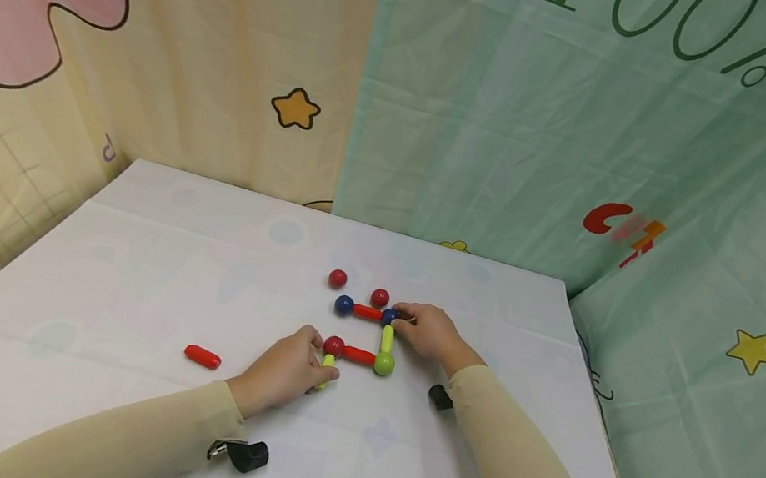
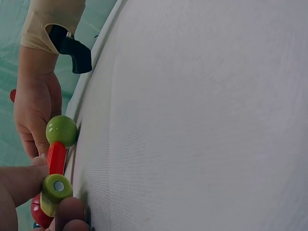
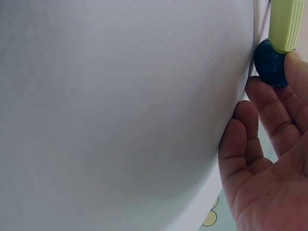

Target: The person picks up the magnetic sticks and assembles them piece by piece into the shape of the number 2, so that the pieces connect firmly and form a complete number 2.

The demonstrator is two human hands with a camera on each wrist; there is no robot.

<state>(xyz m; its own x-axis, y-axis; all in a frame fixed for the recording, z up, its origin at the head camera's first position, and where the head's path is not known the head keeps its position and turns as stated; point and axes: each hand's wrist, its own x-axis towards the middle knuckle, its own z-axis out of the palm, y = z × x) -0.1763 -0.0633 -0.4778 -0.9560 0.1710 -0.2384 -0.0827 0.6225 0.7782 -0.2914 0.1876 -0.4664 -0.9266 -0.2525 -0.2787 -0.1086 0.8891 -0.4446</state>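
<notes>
My left hand [image 1: 283, 368] pinches a yellow-green rod [image 1: 328, 362] between thumb and fingers. In the left wrist view the end of this yellow-green rod [image 2: 57, 186] shows a silver disc. The rod meets a red ball [image 1: 334, 347], from which a red rod [image 1: 358, 356] runs to a green ball [image 1: 384, 364]. Another yellow-green rod [image 1: 386, 339] links the green ball to a blue ball [image 1: 388, 319]. My right hand [image 1: 434, 336] pinches that blue ball, seen closer as a blue ball [image 3: 270, 63] in the right wrist view. A second red rod [image 1: 367, 312] joins it to another blue ball [image 1: 344, 305].
Two loose red balls lie beyond the chain, one red ball [image 1: 337, 278] farther left and one red ball [image 1: 380, 298] nearer my right hand. A loose red rod [image 1: 202, 357] lies left of my left hand. Patterned curtains [image 1: 449, 115] stand behind the white table [image 1: 119, 271].
</notes>
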